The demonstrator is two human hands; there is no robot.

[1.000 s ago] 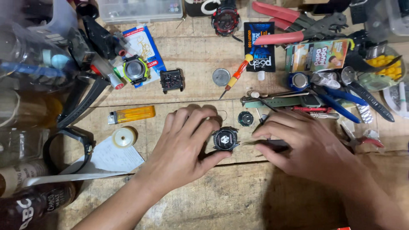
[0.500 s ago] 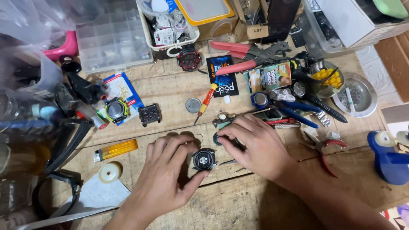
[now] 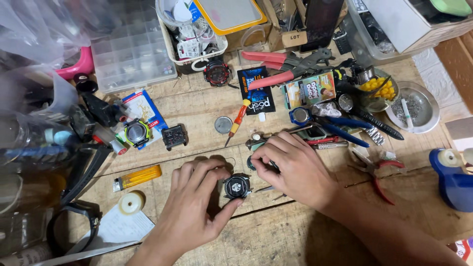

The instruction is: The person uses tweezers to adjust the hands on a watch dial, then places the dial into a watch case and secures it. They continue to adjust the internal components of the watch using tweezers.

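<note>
Left hand (image 3: 189, 212) pinches small round black watch case (image 3: 237, 186) w/ thumb + fingers; right hand (image 3: 295, 167), just beside, fingers curled, grip unclear.

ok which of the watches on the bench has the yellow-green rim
The watch head lying on the blue-and-white packet at left. The square one beside it is plain black, and the one by the basket is black with red.

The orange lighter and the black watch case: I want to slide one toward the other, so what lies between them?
In the head view, only the left hand lies between the orange lighter and the black watch case, holding the case.
</note>
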